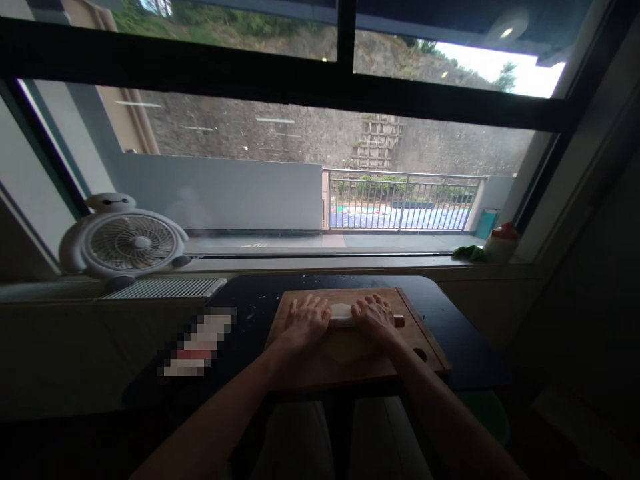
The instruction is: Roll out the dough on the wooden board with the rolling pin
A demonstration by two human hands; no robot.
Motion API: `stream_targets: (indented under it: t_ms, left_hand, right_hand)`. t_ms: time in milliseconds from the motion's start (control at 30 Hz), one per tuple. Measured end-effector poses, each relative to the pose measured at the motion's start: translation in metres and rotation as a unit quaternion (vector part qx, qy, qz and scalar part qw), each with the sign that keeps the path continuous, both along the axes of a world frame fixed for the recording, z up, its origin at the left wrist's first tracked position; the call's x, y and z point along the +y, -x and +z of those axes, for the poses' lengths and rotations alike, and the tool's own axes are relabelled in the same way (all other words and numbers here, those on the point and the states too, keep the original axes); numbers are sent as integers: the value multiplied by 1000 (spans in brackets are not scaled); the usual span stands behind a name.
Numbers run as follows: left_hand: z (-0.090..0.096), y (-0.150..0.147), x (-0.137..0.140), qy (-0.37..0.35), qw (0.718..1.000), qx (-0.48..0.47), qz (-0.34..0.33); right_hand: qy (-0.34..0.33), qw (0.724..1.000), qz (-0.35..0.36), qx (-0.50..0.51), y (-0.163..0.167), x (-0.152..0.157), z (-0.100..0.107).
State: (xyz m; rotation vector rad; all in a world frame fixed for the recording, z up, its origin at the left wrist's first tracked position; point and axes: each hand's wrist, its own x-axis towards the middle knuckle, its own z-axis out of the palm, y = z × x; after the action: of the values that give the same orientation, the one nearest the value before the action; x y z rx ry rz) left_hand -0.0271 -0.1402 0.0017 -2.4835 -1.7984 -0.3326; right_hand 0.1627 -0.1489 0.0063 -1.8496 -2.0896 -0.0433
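A rolling pin (341, 321) lies crosswise on a wooden cutting board (290, 373). Its pale barrel shows between my hands, and a brown handle (399, 321) sticks out on the right. My left hand (307, 317) is over the pin's left part, hiding that end. On the right part rests my right hand (374, 315), fingers bent over the barrel. Beneath the pin is a flat sheet of pale dough (345, 350), showing in front of it and, whiter, just behind it. The dough's side edges are partly covered by my hands.
The board lies on a dark table (460, 340) with white specks at its far left. A pixelated item (200, 343) is on the table's left. A white fan (140, 241) stands by the window, and a white container with an orange top (503, 243) sits on the right sill.
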Motion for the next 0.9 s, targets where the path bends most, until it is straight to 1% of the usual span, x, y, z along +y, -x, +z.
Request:
stream_targets:
  t_ms: [33, 100, 167, 233, 333, 433, 533, 600, 667, 733, 800, 833, 900]
  left_hand:
    - [-1, 0, -7, -21, 1000, -1, -2]
    - [-1, -1, -17, -54, 999, -9, -4]
    - [2, -4, -16, -42, 999, -11, 8]
    - [8, -7, -5, 9, 999, -11, 30]
    - [16, -10, 22, 77, 995, -16, 56]
    - [22, -11, 47, 103, 992, -21, 68]
    - [23, -11, 57, 116, 990, -23, 80]
    - [19, -11, 53, 118, 989, -25, 90]
    - [13, -11, 41, 107, 990, -24, 92]
    - [6, -8, 22, 61, 996, -14, 70]
    - [0, -5, 2, -3, 999, -2, 38]
    - [-1, -4, -7, -30, 999, 1, 25]
    - [-2, -2, -18, -57, 998, 0, 18]
  right_hand:
    - [-15, 1000, 0, -4, 0, -6, -2]
    - [-22, 1000, -2, -11, 1, -13, -3]
    - [-2, 1000, -7, -12, 2, -9, 0]
    - [36, 999, -19, -3, 3, 3, 5]
    - [85, 996, -35, 14, 3, 28, 11]
    - [105, 993, -41, 19, 2, 50, 16]
    - [112, 992, -45, 21, 3, 58, 17]
    - [112, 992, -47, 23, 3, 54, 15]
    - [88, 995, -44, 28, 3, 43, 9]
    - [40, 998, -37, 29, 2, 25, 3]
    - [-11, 999, -26, 21, 1, 7, -3]
    - [-28, 999, -20, 14, 1, -1, -5]
    - [-40, 999, -15, 3, 2, -11, -7]
